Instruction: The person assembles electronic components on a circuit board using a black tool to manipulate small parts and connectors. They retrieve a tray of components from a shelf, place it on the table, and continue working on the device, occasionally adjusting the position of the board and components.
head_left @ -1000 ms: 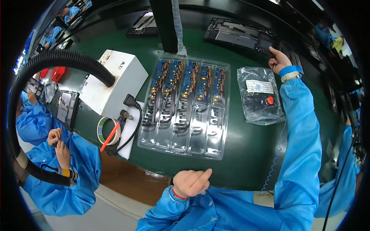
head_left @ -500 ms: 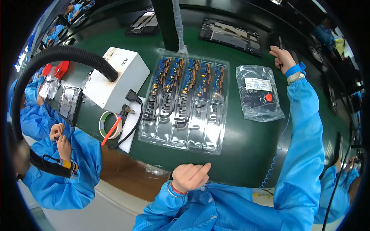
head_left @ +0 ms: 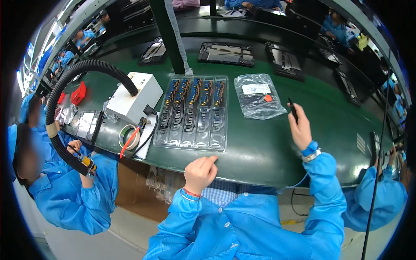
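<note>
Two hands over smooth green table. Right hand raised, fingers pinching slim black stick-like tool, just right of crinkly clear plastic bag. Left hand loosely curled, empty, index fingertip at near edge of glossy clear blister tray with rowed small parts.

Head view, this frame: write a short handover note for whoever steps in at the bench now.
Left hand: loosely curled at the green table's near edge, index finger touching the table just below the clear parts tray, holding nothing.
Right hand: raised, pinching a slim black tool.
Tray: far pockets hold orange-and-blue parts, near pockets dark parts.
Clear bag lies right of the tray.
Done or left: cannot tell from this view.
</note>
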The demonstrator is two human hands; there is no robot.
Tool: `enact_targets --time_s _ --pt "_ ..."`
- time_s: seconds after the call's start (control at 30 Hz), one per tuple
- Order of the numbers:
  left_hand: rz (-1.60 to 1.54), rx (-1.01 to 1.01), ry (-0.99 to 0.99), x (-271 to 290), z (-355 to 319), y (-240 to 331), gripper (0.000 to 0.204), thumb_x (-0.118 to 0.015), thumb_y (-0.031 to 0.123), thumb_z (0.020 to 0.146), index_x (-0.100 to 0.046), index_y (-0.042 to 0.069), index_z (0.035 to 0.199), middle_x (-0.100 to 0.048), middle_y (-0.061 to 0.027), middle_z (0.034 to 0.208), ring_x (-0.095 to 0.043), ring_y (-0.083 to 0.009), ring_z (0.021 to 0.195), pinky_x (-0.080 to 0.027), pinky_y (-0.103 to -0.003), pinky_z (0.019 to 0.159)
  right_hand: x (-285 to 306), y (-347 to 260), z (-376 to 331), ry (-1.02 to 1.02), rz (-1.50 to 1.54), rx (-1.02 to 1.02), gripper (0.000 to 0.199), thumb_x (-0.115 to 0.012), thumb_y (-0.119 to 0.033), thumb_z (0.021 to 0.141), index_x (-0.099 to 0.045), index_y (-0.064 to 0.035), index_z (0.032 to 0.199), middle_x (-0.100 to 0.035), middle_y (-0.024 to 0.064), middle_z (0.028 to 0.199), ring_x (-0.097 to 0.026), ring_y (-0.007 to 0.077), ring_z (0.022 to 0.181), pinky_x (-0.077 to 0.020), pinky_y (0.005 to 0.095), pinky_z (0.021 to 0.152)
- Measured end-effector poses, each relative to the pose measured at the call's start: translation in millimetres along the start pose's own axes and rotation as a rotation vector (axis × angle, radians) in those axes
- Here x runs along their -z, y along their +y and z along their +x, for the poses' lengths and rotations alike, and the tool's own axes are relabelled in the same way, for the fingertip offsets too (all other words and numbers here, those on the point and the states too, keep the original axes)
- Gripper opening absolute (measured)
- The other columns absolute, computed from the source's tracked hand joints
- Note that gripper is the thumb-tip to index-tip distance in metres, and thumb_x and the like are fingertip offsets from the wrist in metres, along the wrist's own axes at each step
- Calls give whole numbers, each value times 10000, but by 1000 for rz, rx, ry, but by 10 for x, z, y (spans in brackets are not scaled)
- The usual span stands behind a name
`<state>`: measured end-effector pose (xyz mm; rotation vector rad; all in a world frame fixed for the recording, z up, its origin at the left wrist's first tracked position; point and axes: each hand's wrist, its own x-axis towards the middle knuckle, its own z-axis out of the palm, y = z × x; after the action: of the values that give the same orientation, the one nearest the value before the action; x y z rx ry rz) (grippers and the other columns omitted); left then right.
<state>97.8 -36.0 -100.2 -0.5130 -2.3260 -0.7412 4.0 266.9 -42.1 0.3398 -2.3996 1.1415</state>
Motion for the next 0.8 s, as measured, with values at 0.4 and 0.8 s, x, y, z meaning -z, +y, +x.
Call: enact_targets --time_s 0.4,0.8 --pt "-423 371 -88 -17 72 105 159 -515 -9 754 -639 31 846 -612 -96 676 -606 -180 596 -468 -277 550 -84 267 -326 181 -54 -242 191 -591 -182 795 -489 -27 844 -541 145 640 -547 306 571 -435 358 542" --pt "-52 -561 394 1031 3810 1214 207 -494 -65 749 -586 -5 924 -604 -120 855 -588 -215 767 -457 -258 636 859 -1128 1511 497 79 686 99 -562 14 732 -570 -26 822 -480 114 709 -519 272 626 -444 323 569"
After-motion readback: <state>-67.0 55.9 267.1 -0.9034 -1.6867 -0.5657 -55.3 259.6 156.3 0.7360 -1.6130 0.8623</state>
